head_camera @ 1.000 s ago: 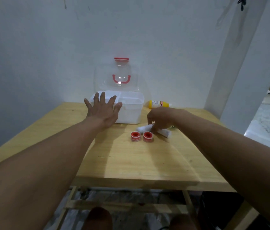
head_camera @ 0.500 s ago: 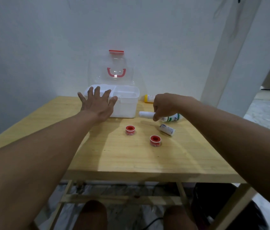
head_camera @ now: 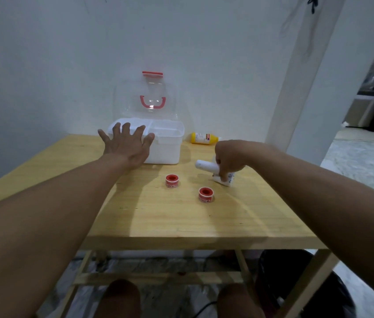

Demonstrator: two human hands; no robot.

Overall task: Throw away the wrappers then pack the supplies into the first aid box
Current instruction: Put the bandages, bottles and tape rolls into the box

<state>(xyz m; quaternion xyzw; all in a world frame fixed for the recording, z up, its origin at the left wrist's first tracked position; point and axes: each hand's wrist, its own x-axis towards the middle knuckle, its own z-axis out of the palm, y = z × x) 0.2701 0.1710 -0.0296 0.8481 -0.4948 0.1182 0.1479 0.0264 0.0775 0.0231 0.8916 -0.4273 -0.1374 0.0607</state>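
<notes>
The white first aid box (head_camera: pixel 167 150) stands open at the back of the wooden table, its clear lid (head_camera: pixel 151 97) with red handle leaning upright against the wall. My left hand (head_camera: pixel 127 146) is spread flat, fingers apart, against the box's front left corner. My right hand (head_camera: pixel 229 159) is closed around a white bottle (head_camera: pixel 204 165) lying sideways, with its fingertips down on a small white tube (head_camera: pixel 226 180). Two red tape rolls (head_camera: pixel 172 180) (head_camera: pixel 206 194) sit on the table in front of the box.
A yellow bottle (head_camera: pixel 204 138) lies on its side right of the box near the wall. The table's (head_camera: pixel 181 221) front edge runs across near my knees. A dark bag (head_camera: pixel 296 283) sits on the floor under the right side. A doorway opens at right.
My right hand, holding the white bottle, has come down from near the box onto the small white tube. My left hand stays on the box.
</notes>
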